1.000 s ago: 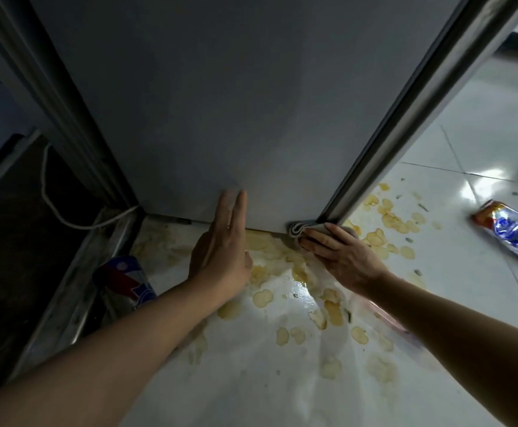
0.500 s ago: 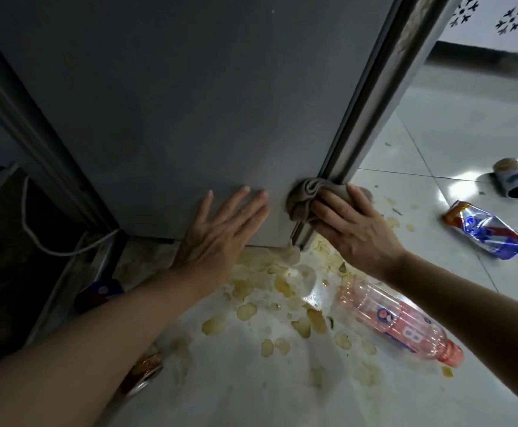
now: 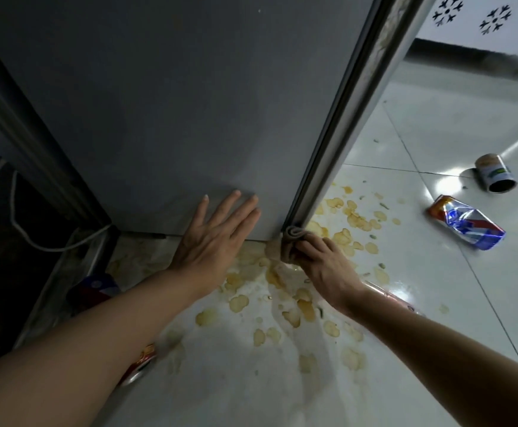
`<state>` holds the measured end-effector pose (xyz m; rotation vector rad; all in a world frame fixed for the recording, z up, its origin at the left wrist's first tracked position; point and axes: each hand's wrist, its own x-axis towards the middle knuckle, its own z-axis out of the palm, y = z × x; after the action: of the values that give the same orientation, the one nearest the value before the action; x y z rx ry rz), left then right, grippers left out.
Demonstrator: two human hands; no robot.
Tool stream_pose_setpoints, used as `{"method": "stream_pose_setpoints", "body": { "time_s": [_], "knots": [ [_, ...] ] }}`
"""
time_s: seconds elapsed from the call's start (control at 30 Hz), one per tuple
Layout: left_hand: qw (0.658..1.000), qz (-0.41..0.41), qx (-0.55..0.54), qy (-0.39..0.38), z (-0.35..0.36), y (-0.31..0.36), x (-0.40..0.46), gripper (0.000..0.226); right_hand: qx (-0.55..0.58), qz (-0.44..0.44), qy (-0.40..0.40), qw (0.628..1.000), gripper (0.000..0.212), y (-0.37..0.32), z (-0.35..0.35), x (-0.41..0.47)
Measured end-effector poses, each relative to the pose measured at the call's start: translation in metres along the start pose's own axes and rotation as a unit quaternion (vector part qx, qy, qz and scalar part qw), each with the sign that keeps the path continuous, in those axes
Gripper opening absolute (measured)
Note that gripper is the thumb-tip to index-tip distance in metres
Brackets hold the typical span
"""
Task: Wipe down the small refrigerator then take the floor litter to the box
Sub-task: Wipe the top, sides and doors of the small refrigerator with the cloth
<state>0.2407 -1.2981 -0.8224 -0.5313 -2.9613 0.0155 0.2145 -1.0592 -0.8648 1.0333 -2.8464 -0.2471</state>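
Observation:
The grey side panel of the small refrigerator (image 3: 171,112) fills the upper middle of the head view, with a metal corner strip (image 3: 344,131) running down its right edge. My left hand (image 3: 217,238) presses flat on the panel near its bottom, fingers straight. My right hand (image 3: 325,266) grips a folded brownish cloth (image 3: 291,241) against the foot of the corner strip, at floor level. Litter lies on the white tiles: a crushed blue-and-red packet (image 3: 467,223), an open tin can (image 3: 495,177), and a red can (image 3: 140,365) partly hidden under my left forearm.
Yellowish stains (image 3: 301,303) spatter the tiled floor below the refrigerator. A pink plastic bottle (image 3: 387,295) shows partly behind my right wrist. A white cable (image 3: 26,229) hangs over a dark unit at left, with a blue-red packet (image 3: 97,286) beside it.
My right hand slid the cloth down the corner strip from mid-height to the floor. My left hand stayed flat on the panel. The view tilted slightly.

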Motion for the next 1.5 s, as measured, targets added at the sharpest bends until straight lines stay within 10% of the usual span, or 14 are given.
{"method": "stream_pose_setpoints", "body": {
  "time_s": [0.1, 0.23, 0.43, 0.53, 0.7, 0.9, 1.5],
  "knots": [
    [1.0, 0.004, 0.013, -0.017, -0.007, 0.004, 0.002, 0.096, 0.243, 0.177, 0.066, 0.951, 0.035, -0.001, -0.006, -0.023],
    [0.999, 0.027, 0.013, -0.018, -0.016, 0.007, 0.006, 0.094, 0.499, 0.43, 0.166, 0.733, 0.035, 0.004, -0.023, -0.009],
    [0.998, 0.062, 0.023, -0.003, -0.023, 0.007, 0.016, 0.084, 0.756, 0.399, 0.136, 0.501, 0.026, -0.004, -0.02, 0.035],
    [0.995, 0.08, 0.064, 0.011, -0.024, 0.008, 0.023, 0.085, 0.744, 0.364, 0.045, 0.559, 0.054, -0.006, 0.004, 0.039],
    [0.984, 0.125, 0.105, 0.071, -0.022, 0.005, 0.031, 0.074, 0.512, 0.368, 0.062, 0.773, 0.091, -0.003, 0.033, 0.041],
    [0.981, 0.129, 0.133, 0.057, -0.015, -0.003, 0.035, 0.079, 0.449, 0.412, 0.114, 0.784, 0.054, -0.011, 0.043, 0.054],
    [0.987, 0.036, 0.155, 0.038, -0.101, 0.013, 0.042, 0.078, 0.305, 0.424, 0.261, 0.812, 0.038, 0.014, -0.082, 0.057]
  ]
}}
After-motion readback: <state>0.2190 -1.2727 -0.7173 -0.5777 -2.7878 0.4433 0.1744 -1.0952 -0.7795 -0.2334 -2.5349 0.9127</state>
